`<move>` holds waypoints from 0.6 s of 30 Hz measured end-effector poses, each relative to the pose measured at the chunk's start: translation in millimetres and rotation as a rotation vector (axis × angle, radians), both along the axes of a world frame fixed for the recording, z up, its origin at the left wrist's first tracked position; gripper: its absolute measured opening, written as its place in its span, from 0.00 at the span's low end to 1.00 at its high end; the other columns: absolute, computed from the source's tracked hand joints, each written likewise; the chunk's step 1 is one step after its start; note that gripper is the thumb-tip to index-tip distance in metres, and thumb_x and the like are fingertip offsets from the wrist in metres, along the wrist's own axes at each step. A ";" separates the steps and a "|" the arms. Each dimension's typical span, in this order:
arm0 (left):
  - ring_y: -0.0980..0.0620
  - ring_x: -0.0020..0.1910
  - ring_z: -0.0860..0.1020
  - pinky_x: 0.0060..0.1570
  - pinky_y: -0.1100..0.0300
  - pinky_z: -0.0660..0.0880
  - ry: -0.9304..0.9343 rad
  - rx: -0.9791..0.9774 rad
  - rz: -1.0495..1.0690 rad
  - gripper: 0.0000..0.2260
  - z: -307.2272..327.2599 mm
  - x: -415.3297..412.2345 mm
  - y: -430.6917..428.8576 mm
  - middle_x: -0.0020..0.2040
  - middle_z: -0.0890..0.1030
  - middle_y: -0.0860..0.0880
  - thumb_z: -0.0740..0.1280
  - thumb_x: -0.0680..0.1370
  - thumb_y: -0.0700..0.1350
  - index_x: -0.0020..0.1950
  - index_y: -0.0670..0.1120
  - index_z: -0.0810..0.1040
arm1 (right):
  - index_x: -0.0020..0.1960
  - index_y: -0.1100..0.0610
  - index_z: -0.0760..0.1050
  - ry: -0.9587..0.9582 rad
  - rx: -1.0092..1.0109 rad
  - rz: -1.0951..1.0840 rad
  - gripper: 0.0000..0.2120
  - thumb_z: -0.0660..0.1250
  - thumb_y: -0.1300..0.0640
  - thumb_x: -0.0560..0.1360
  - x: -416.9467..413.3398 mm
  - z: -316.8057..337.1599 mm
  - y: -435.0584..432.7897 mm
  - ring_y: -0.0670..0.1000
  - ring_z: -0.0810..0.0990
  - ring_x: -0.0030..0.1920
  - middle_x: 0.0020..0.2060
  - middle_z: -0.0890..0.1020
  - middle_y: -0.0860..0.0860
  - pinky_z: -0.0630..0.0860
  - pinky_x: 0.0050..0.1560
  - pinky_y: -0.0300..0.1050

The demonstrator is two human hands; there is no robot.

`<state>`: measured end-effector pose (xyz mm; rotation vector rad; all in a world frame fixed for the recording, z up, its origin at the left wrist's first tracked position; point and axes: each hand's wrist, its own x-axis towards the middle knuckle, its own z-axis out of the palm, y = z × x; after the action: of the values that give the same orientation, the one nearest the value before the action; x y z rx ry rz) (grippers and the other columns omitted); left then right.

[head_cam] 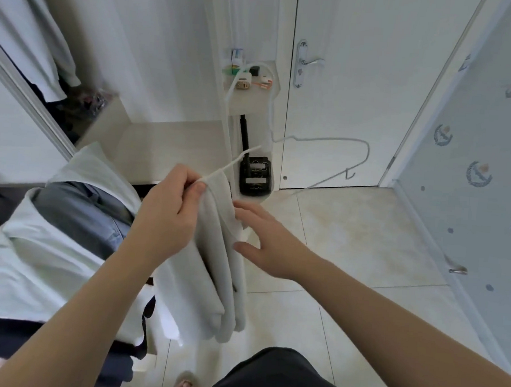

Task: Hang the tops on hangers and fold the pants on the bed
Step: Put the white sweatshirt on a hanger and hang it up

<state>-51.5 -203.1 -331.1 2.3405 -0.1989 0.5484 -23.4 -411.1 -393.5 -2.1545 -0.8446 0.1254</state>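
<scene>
While limp in left fingers [186,176], soft grey top [214,251]; thin wire hanger [235,161]

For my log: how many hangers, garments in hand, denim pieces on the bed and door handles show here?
Hangers: 1, white hanger
Garments in hand: 1, grey garment in left hand
Denim pieces: 1, blue denim piece
Door handles: 2, far handle, near handle
Total: 5

One hanger [229,164], one grey top [214,251]
</scene>
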 end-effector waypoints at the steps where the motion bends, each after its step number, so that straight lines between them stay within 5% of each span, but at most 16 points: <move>1: 0.57 0.35 0.74 0.34 0.70 0.67 -0.003 0.006 0.007 0.07 0.1 0.1 2.3 0.32 0.74 0.52 0.59 0.82 0.50 0.46 0.49 0.72 | 0.70 0.59 0.73 -0.018 0.032 -0.010 0.21 0.69 0.60 0.79 -1.7 -2.4 7.0 0.49 0.68 0.73 0.75 0.68 0.50 0.65 0.74 0.47; 5: 0.60 0.40 0.75 0.37 0.70 0.66 0.001 0.020 0.086 0.06 -3.0 -2.4 8.2 0.34 0.75 0.54 0.62 0.84 0.44 0.48 0.46 0.73 | 0.50 0.66 0.81 -0.228 0.268 -0.143 0.04 0.68 0.68 0.78 -16.1 -10.6 22.8 0.57 0.80 0.58 0.66 0.76 0.59 0.75 0.61 0.52; 9: 0.61 0.42 0.75 0.39 0.73 0.67 -0.002 0.026 0.121 0.06 -3.9 -3.4 10.1 0.35 0.75 0.54 0.62 0.84 0.45 0.48 0.46 0.73 | 0.49 0.64 0.81 -0.357 0.346 -0.192 0.05 0.66 0.67 0.79 -27.3 -15.8 22.2 0.52 0.81 0.57 0.65 0.79 0.55 0.77 0.56 0.41; 13: 0.63 0.39 0.74 0.38 0.75 0.67 -0.025 -0.012 0.139 0.05 -2.7 -3.7 9.6 0.33 0.74 0.56 0.62 0.83 0.45 0.47 0.48 0.72 | 0.52 0.52 0.71 -0.139 0.292 -0.215 0.04 0.59 0.54 0.82 -36.6 -22.0 19.8 0.53 0.79 0.40 0.42 0.82 0.51 0.76 0.42 0.54; 16: 0.63 0.35 0.74 0.37 0.74 0.67 -0.005 -0.045 0.109 0.06 -5.7 -4.6 5.9 0.32 0.75 0.59 0.61 0.82 0.47 0.46 0.49 0.71 | 0.59 0.52 0.69 0.200 0.109 -0.117 0.07 0.63 0.52 0.83 -25.8 -40.2 12.7 0.53 0.78 0.41 0.41 0.82 0.52 0.75 0.51 0.54; 18: 0.61 0.33 0.73 0.35 0.73 0.67 0.009 -0.052 0.083 0.07 -6.7 -4.8 7.4 0.33 0.75 0.62 0.61 0.83 0.47 0.46 0.48 0.72 | 0.60 0.52 0.74 0.228 -0.202 -0.106 0.11 0.62 0.47 0.82 -16.2 -58.6 -3.2 0.52 0.78 0.53 0.47 0.82 0.50 0.64 0.71 0.55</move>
<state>-56.3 -195.7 -337.8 2.3089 -0.0821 0.5765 -39.6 -414.3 -452.1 -2.3129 -0.6064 0.4093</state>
